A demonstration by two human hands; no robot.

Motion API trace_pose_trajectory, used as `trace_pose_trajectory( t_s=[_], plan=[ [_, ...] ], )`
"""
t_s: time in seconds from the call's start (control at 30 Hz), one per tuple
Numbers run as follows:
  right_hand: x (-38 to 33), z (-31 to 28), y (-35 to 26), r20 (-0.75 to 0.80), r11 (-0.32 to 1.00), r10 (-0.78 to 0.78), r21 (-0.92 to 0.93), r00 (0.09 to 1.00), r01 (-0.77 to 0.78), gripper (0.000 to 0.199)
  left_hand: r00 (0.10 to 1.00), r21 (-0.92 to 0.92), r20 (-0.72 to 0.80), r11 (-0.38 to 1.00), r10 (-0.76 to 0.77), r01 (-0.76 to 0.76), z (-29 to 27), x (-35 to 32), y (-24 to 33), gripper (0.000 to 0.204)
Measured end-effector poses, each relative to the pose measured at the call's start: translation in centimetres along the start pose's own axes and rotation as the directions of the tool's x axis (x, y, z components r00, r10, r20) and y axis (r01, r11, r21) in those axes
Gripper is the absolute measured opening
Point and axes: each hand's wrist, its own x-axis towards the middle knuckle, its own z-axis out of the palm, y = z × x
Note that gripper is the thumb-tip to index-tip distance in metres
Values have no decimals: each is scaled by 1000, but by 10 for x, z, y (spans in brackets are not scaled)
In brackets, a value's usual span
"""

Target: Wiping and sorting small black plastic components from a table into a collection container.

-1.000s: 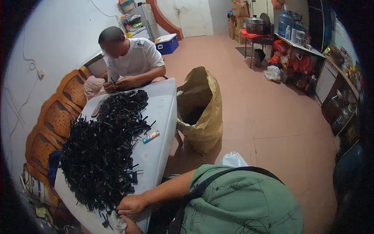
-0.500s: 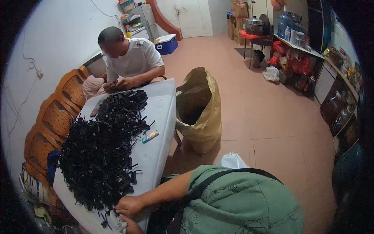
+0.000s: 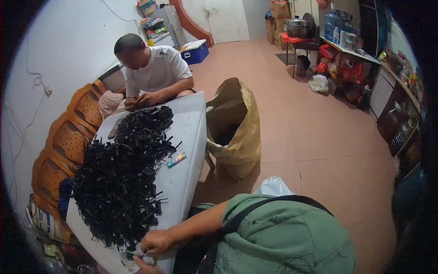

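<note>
A big heap of small black plastic pieces [image 3: 116,192], many with thin stems, covers the left part of the white-topped table [image 3: 185,137]. At its near end, my right hand [image 3: 157,241] is closed, fingertips pinched together just above the tabletop; what they hold is too small to make out. Just below it, at the lower edge, my left hand [image 3: 147,266] is partly cut off. Its thumb and fingers close around a small black piece, with something whitish around the fingers. The two hands are close together.
Across the table a person in a white shirt [image 3: 157,68] sits bent over their own hands. A tall open yellowish sack [image 3: 248,137] stands right of the table. A small colourful packet [image 3: 176,160] lies on the tabletop. Wooden chairs [image 3: 68,141] line the left wall.
My hands have shifted slightly right and stay close together at the heap's near end. The view has turned a little. The other person's hands have moved slightly.
</note>
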Motion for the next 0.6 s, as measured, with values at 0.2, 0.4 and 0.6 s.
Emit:
trace_pose_trajectory(
  t_s=[0.2, 0.4, 0.6],
  plan=[
    [-2, 5, 9, -118, 974, -35, 220, 992, 61, 21, 974, 673, -226, 721, -13, 166, 28, -10, 18, 26],
    [1, -3, 2, -68, 965, 91, 253, 994, -71, 23, 995, 616, -86, 788, 59, 7, -18, 18, -38, 44],
    [3, -1, 0, -90, 983, 74, 175, 993, -58, 27, 983, 812, -168, 555, -72, 180, -4, 14, -28, 44]
  ],
)
